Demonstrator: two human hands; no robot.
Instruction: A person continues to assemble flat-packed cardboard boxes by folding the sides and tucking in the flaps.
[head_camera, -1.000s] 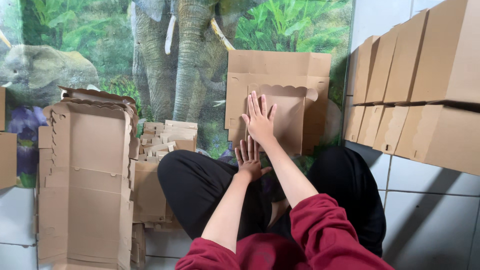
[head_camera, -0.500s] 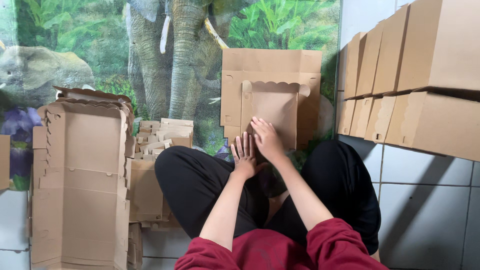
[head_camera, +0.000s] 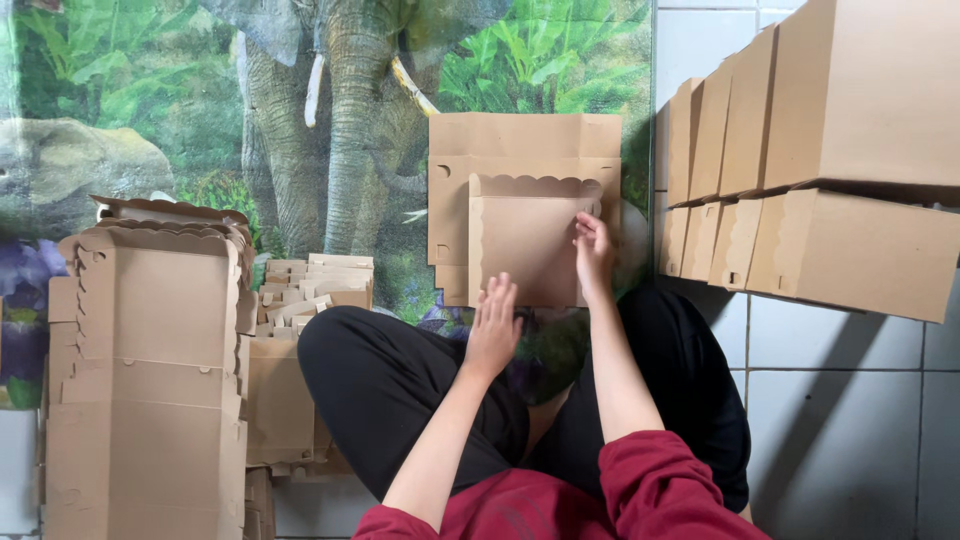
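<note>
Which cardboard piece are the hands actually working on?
The flat scallop-edged carton in front of the knees: right hand grips its right edge, left hand touches its bottom edge. Other stacks lie untouched.

Box (head_camera: 525, 235): matt brown cardboard under your right hand (head_camera: 592, 252), scalloped edge.
Flats (head_camera: 150, 350): same dull cardboard, left of your left hand (head_camera: 495, 325).
Floor (head_camera: 830, 420): smooth glossy tile.
Sleeves (head_camera: 660, 490): soft red cloth.

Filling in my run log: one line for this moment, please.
left hand: flat on cardboard box blank | right hand: at its right edge | assembled boxes: stacked right
</note>
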